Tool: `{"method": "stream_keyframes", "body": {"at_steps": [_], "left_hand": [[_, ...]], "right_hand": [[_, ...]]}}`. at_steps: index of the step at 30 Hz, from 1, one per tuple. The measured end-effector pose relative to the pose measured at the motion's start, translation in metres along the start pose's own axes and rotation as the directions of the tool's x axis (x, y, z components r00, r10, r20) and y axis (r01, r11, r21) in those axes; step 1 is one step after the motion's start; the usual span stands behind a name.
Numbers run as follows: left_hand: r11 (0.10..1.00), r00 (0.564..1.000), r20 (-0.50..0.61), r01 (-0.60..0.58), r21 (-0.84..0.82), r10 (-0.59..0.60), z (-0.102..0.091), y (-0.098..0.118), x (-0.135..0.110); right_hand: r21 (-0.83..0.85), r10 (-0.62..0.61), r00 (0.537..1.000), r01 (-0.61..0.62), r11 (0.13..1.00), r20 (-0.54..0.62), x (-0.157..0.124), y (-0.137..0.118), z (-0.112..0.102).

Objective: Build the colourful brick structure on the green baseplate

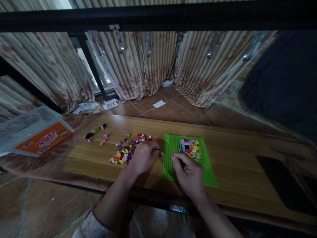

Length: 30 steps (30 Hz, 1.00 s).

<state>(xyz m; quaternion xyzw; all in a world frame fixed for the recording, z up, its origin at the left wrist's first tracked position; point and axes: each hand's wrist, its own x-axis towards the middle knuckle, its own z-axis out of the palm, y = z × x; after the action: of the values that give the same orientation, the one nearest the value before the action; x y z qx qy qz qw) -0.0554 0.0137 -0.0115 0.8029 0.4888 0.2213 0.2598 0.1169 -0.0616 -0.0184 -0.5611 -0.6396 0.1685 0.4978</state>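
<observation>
- The left hand [143, 158] is being held curled over the desk [230, 172], its fingertips drawn together; whether a piece is being pinched cannot be told.
- The right hand [189, 177] is being held loosely curved, not clenched, over the near part of a green baseplate [170, 145]; no grasped piece can be made out.
- A small pale brick [162, 153] is being left on the desk between the hands, just beside the baseplate.
- A block of multicoloured bricks [190, 148] is being carried on the far part of the baseplate, just beyond the right hand.
- A loose heap of small coloured bricks [126, 152] is being kept on a wooden board [84, 165], partly behind the left hand.
- A few sparse bricks [96, 132] are being left farther left on the same board, in small scattered groups.
- A translucent plastic box [29, 125] with an orange label [44, 138] is being rested at the left end of the desk; its contents cannot be made out through the cloudy plastic.
- A dark flat slab, possibly a phone [282, 183], is being left on the right side of the desk.
</observation>
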Motion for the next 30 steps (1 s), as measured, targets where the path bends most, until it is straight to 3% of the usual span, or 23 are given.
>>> {"method": "stream_keyframes", "body": {"at_steps": [5, 10, 24, 30], "left_hand": [[0.893, 0.999, 0.034, -0.022, -0.449, 0.041, -0.002, 0.014, -0.002], [0.748, 0.998, 0.028, -0.026, -0.663, 0.059, 0.003, 0.023, -0.003], [0.754, 0.993, -0.015, -0.098, -0.649, 0.117, 0.014, 0.030, -0.006], [0.767, 0.992, 0.025, -0.079, -0.637, 0.123, 0.019, 0.035, -0.006]], "right_hand": [[0.006, 0.022, 1.000, -0.022, 1.000, 0.000, 0.000, 0.003, 0.002], [0.051, 0.001, 1.000, 0.001, 0.999, -0.022, 0.002, 0.001, 0.000], [0.089, -0.008, 1.000, 0.008, 0.996, 0.007, 0.001, 0.000, -0.005], [-0.006, 0.006, 0.994, -0.007, 1.000, -0.112, 0.007, 0.009, -0.026]]}}
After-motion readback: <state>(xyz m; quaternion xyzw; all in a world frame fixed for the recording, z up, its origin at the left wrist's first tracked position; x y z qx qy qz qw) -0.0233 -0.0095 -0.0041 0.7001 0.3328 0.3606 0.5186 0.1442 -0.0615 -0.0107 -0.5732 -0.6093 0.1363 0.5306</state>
